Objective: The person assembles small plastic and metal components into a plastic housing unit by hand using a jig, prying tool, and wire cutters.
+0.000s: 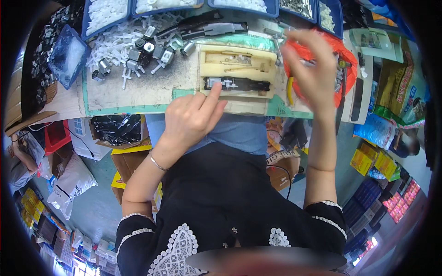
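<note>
My left hand [191, 117] rests at the front of a cream fixture block [237, 72], its index finger stretched onto the left end of a long black plastic housing [252, 85]. That housing lies in the block's near slot, with small white and silvery parts set in it. Nothing is gripped by this hand; its other fingers are partly curled. Blurred by motion, my right hand [315, 69] is raised beside an open red plastic bag [348, 57] of small metal pieces. Whether its fingertips hold anything cannot be made out. A yellow curved handle [290, 92] lies by the bag.
White plastic pieces [108, 48] and small motors [163, 54] are heaped at the left. Blue trays [207, 5] of small parts line the back; another blue tray [68, 57] sits far left. More black housings [214, 29] lie behind the fixture. A box [117, 131] of black parts stands below the table.
</note>
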`<act>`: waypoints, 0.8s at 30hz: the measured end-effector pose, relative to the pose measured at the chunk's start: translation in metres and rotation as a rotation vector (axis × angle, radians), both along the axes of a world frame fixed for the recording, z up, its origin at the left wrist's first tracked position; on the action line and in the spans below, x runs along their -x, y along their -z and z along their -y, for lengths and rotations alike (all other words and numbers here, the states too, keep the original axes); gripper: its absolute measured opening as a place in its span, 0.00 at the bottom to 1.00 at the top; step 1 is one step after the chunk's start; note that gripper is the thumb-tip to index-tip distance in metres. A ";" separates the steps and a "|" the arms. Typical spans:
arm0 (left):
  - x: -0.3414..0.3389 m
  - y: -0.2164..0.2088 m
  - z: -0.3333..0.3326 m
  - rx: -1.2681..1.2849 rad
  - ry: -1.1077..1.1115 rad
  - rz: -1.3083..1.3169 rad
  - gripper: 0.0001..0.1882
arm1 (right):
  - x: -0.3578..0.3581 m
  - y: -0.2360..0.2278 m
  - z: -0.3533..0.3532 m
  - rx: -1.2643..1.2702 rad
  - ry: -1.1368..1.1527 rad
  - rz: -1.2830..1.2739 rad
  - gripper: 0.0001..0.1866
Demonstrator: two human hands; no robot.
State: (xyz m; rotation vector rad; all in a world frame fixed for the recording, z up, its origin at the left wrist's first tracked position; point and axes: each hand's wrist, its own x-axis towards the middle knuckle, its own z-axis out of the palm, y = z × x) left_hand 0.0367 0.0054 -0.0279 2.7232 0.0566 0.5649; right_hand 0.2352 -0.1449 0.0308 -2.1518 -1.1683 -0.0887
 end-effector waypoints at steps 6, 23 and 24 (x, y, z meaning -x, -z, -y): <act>-0.020 -0.010 -0.011 0.165 0.090 0.080 0.12 | -0.118 0.019 -0.033 0.262 0.196 0.482 0.13; -0.075 -0.035 -0.210 -0.313 -0.458 -0.184 0.09 | -0.100 0.009 -0.037 0.172 0.151 0.500 0.07; -0.074 -0.038 -0.203 -0.268 -0.487 -0.106 0.08 | -0.088 0.001 -0.041 0.084 0.143 0.309 0.06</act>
